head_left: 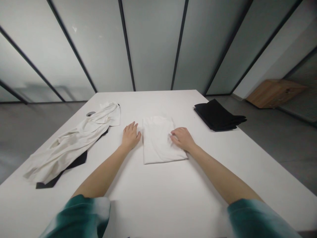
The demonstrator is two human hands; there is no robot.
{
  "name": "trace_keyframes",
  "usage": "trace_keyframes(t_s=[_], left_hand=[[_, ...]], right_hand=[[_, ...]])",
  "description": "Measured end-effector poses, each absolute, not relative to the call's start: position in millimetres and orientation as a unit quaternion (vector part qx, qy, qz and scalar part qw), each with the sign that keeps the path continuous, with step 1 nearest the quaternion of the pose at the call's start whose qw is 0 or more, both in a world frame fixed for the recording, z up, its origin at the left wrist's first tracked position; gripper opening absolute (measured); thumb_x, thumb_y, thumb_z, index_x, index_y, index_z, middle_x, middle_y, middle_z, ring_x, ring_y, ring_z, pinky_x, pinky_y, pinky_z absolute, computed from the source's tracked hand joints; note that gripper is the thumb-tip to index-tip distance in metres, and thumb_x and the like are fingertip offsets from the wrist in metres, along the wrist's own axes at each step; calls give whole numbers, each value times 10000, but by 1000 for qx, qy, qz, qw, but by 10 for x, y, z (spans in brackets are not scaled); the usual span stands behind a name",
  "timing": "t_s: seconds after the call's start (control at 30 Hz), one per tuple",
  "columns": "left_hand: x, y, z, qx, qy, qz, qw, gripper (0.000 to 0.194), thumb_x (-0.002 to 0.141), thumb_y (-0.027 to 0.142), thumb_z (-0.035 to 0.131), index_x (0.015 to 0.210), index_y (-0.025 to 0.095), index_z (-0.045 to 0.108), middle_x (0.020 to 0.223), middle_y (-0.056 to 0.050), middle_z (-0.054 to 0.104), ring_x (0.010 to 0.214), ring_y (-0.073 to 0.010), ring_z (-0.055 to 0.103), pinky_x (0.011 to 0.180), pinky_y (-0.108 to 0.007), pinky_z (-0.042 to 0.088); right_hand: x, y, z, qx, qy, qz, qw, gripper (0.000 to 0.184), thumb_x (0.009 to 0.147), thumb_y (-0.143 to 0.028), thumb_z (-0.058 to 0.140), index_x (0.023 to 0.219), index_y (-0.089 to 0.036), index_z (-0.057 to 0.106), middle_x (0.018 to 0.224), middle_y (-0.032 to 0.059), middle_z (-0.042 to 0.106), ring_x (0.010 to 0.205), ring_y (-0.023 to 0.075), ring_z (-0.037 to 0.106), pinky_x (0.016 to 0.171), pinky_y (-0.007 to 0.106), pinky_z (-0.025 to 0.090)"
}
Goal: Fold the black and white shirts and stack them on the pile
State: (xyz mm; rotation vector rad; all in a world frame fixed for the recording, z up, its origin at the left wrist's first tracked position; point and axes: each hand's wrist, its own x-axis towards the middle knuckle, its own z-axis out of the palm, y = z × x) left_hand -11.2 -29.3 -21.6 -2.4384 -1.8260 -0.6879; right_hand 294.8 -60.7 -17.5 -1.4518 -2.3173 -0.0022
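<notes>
A white cloth folded into a rectangle (158, 142) lies flat in the middle of the table, a few soft creases on its surface. To its left, my left hand (130, 135) rests over the bare tabletop with fingers spread, apart from the cloth. My right hand (182, 138) is over the cloth's right edge, its fingers slightly bent and apart. Whether those fingertips press on the fabric or hover just above it is hard to see. Neither hand grips anything.
Along the table's left side lies a loose, rumpled white garment (74, 142) over black fabric (76, 161). A grey round object (90, 113) sits beside it. Folded black cloths (218, 114) are stacked at the right edge of the white table (158, 201). A wooden cabinet (272, 93) stands beyond, near frosted glass panels.
</notes>
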Motion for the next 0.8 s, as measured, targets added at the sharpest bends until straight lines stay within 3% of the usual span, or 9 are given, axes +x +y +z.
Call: trace_keyframes(t_s=[0.13,0.27,0.37,0.43,0.57,0.67,0.73,0.8], left_hand=[[-68,-359,-189,-880,-433,-183,-69,419,928,401,461,1266,200,606,1291,-132,644,1223,-273,574,1071,-453,421],[31,-365,-247,-879,-462,-96,-67,510,930,483,469,1353,213,561,1500,-130,496,1400,-312,424,1167,-533,286],[36,-309,-266,-832,-542,-116,-36,548,920,449,495,1400,187,511,1540,-159,438,1443,-352,351,1157,-555,284],[11,-288,-240,-821,-544,-172,-21,495,912,408,512,1351,183,545,1465,-170,516,1383,-343,430,1117,-523,349],[-12,-343,-175,-879,-433,-183,-76,385,905,442,525,1171,197,656,1155,-130,686,1130,-287,613,1038,-473,437],[23,-399,-197,-895,-421,-130,-72,568,823,590,608,1241,207,641,1324,-139,621,1287,-325,521,1156,-531,302],[42,-403,-236,-884,-452,-104,-56,752,774,669,625,1355,195,567,1486,-159,496,1416,-362,381,1194,-561,215],[38,-386,-264,-876,-469,-97,-51,831,778,673,618,1423,163,498,1554,-182,404,1460,-382,303,1190,-568,221]], right_hand=[[2947,-576,-261,-519,-843,19,141,378,934,-434,516,1151,-190,707,1243,144,664,1192,274,576,1018,422,412],[2936,-512,-346,-544,-830,32,122,491,971,-497,436,1303,-198,639,1404,148,577,1345,298,475,1085,452,378],[2949,-486,-357,-564,-814,30,138,525,974,-495,425,1386,-206,576,1519,128,475,1434,325,365,1127,482,330],[2963,-496,-322,-542,-823,24,169,508,958,-479,463,1355,-192,598,1496,140,499,1404,321,406,1124,481,331],[2962,-550,-237,-462,-866,50,185,394,962,-464,457,1098,-205,722,1206,124,693,1183,274,587,1032,438,411],[2941,-562,-256,-484,-859,51,161,437,990,-471,396,1107,-210,727,1245,117,686,1245,276,559,1057,447,392],[2940,-551,-297,-525,-838,36,148,474,986,-501,400,1238,-215,682,1409,122,590,1373,301,452,1112,475,340],[2956,-539,-327,-544,-827,26,138,541,948,-547,472,1346,-211,617,1529,130,464,1444,332,353,1141,498,303]])
